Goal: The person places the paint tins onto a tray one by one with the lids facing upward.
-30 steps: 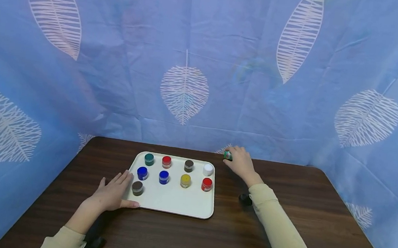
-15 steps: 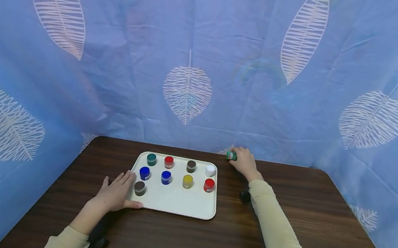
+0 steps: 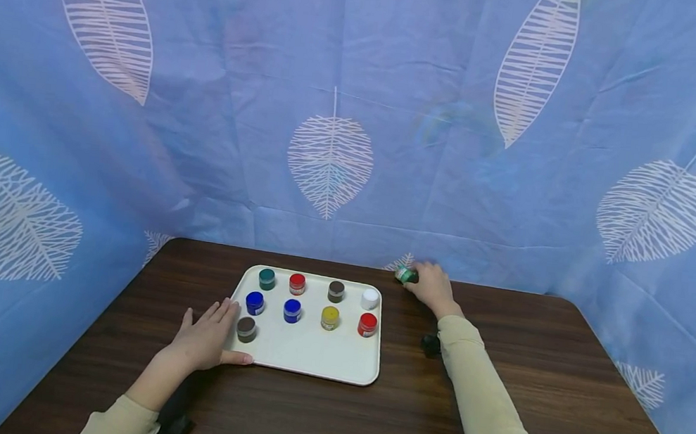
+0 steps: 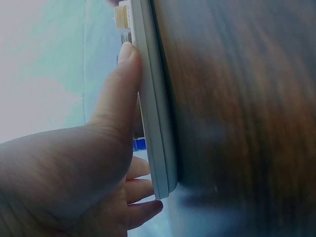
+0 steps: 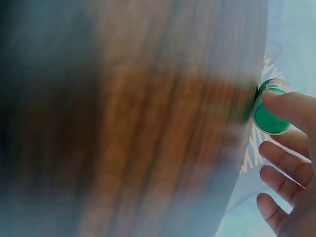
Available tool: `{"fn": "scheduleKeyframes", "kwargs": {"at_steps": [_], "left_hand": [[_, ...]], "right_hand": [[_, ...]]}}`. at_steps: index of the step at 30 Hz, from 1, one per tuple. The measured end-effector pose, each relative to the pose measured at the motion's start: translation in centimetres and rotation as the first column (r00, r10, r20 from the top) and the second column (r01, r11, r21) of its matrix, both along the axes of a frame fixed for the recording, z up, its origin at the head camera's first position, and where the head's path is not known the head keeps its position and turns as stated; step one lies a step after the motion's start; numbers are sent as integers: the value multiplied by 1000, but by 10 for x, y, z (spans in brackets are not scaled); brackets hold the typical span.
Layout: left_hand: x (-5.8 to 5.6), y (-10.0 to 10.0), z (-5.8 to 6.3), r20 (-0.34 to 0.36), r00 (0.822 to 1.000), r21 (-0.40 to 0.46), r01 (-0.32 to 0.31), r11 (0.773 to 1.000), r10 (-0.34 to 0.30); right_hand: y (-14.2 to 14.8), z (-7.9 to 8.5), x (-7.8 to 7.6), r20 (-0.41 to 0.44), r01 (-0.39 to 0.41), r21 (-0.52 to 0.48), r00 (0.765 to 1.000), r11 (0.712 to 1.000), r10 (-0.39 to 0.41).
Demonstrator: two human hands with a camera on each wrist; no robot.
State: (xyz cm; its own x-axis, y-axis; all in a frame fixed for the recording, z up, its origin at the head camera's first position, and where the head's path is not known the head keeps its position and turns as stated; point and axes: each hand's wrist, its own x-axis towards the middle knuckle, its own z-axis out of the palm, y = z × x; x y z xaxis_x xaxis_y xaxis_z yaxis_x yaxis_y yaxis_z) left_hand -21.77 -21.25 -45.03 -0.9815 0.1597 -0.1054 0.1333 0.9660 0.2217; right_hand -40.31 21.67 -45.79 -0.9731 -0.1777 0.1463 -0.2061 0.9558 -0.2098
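Note:
At the table's far edge my right hand (image 3: 433, 286) pinches a small green paint jar (image 3: 406, 274) between thumb and fingers. The right wrist view shows the jar (image 5: 270, 109) tipped, its label under my thumb and a round green end toward the camera. My left hand (image 3: 204, 336) rests on the left front corner of a white tray (image 3: 307, 361), thumb along the front rim and fingers along the left side. On the tray stand several similar jars, among them a yellow jar (image 3: 329, 318), a white jar (image 3: 369, 298) and, nearest my left hand, a brown jar (image 3: 246, 329).
The tray lies on a dark wooden table (image 3: 497, 374). A blue curtain (image 3: 390, 179) with white leaf prints hangs directly behind the table's far edge. Black wrist devices show under both forearms.
The green jar turns in my right hand and now tilts at a slant near the table edge. My left hand stays on the tray. The whole head view shifts slightly.

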Motion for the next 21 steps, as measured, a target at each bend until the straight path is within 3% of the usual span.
{"fn": "scheduleKeyframes", "kwargs": {"at_steps": [10, 21], "left_hand": [[0, 2, 1, -3, 1000, 9, 13, 1000, -13], [-1, 1, 0, 8, 1000, 6, 0, 1000, 0]], "right_hand": [[3, -1, 1, 14, 28, -2, 1000, 1000, -28], [3, 8, 9, 10, 4, -37, 1000, 999, -4]]}}
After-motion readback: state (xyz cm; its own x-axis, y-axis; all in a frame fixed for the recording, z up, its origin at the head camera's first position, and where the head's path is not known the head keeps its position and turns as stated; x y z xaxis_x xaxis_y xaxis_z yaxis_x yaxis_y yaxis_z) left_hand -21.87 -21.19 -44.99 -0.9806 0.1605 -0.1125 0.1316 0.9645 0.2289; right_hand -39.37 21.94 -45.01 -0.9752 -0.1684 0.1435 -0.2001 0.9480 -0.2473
